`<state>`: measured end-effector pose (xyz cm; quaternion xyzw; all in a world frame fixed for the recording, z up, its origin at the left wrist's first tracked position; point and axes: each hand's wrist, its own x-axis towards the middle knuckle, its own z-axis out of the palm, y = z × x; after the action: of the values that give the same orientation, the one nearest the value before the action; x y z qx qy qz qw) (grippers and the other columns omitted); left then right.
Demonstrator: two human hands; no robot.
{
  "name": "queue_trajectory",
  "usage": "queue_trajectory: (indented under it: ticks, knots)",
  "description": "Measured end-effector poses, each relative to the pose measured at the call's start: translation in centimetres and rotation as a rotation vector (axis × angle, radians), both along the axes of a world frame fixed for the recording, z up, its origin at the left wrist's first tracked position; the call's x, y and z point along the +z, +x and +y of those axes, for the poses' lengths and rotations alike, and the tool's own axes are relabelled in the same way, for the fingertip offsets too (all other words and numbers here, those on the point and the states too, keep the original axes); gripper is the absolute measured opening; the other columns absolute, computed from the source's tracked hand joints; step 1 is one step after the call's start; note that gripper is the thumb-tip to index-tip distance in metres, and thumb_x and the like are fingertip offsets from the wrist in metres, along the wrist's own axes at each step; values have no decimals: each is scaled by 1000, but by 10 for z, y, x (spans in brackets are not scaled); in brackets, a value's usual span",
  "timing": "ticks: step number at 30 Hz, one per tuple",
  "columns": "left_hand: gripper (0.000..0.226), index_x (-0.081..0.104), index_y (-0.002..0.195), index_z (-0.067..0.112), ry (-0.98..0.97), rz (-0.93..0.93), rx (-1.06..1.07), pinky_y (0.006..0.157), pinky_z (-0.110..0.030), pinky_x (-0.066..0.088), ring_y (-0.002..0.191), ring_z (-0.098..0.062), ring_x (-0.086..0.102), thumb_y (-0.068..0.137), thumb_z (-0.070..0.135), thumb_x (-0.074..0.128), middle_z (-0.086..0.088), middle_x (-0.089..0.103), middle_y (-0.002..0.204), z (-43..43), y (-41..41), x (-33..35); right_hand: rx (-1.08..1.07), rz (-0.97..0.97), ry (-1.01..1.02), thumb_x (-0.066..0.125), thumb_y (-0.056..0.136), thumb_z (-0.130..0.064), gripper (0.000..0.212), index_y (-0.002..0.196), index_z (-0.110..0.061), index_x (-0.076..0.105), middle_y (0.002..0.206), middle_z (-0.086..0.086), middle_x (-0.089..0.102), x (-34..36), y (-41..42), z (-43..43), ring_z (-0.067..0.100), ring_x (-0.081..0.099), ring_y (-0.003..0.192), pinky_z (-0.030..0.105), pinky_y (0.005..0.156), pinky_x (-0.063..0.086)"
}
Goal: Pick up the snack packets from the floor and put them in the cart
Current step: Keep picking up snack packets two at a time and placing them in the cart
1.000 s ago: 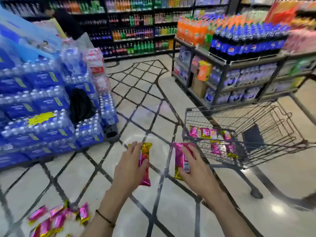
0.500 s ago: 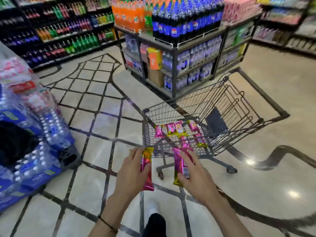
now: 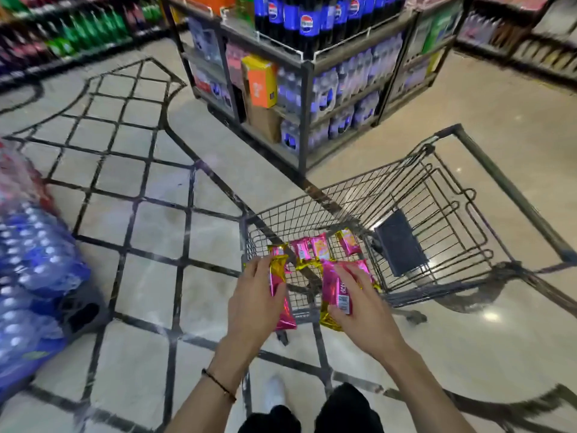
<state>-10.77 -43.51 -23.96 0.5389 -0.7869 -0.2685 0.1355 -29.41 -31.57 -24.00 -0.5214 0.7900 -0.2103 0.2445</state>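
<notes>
While pink-and-gold foil snack packets (image 3: 278, 278) are clasped in the left hand (image 3: 251, 300) and right hand (image 3: 362, 307) at the grey wire cart's (image 3: 312, 210) near end, depositing is judged in hand; release inside is required.

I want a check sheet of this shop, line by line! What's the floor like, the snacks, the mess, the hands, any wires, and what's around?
Surface: pale shiny floor with dark lines.
Job's things: wire cart holds several pink-gold packets.
Clutter: wrapped water bottle packs on the left.
Hands: left hand grips the left packet, right hand grips the right packet, both by the cart's near end.
Cables: nothing seen.
Surroundings: drink shelves, cola bottles on top.
</notes>
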Motion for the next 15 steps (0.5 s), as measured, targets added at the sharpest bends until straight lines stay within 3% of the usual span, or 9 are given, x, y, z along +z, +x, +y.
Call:
queue_trajectory:
  ticks: [3,6,9,13,15]
  knots:
    - [46,44,137,32,75,12,86,83,-41,56,111,-19,60,94,38,60,7,45,143,-28,-19,-18,1,-76,21,66,92,-37,74,153,-42,25,156,-18,21,-18,-21,-34,7,37,134,26,96,42]
    - [42,43,132,34,131,-18,112,79,-45,58,104,-19,61,94,35,60,7,46,139,-53,-40,-45,28,-107,76,66,92,-37,74,153,-41,24,157,-18,19,-44,-46,-71,10,46,128,30,93,49]
    - [44,43,134,36,150,-37,167,79,-47,58,109,-20,60,94,34,60,7,46,139,-71,-63,-71,123,-77,179,63,92,-39,76,155,-38,20,159,-17,15,-79,-73,-106,14,59,111,36,82,55]
    - [41,44,133,29,164,-122,191,76,-47,57,108,-23,57,94,29,58,3,44,141,-94,-87,-108,243,-11,292,60,94,-40,79,157,-33,14,163,-9,9,-126,-107,-147,16,65,81,35,70,54]
    - [37,45,129,24,178,-178,186,72,-45,55,104,-28,55,93,26,56,0,46,137,-104,-94,-129,300,22,351,59,94,-38,78,157,-31,13,164,-2,8,-151,-119,-163,20,66,79,32,66,51]
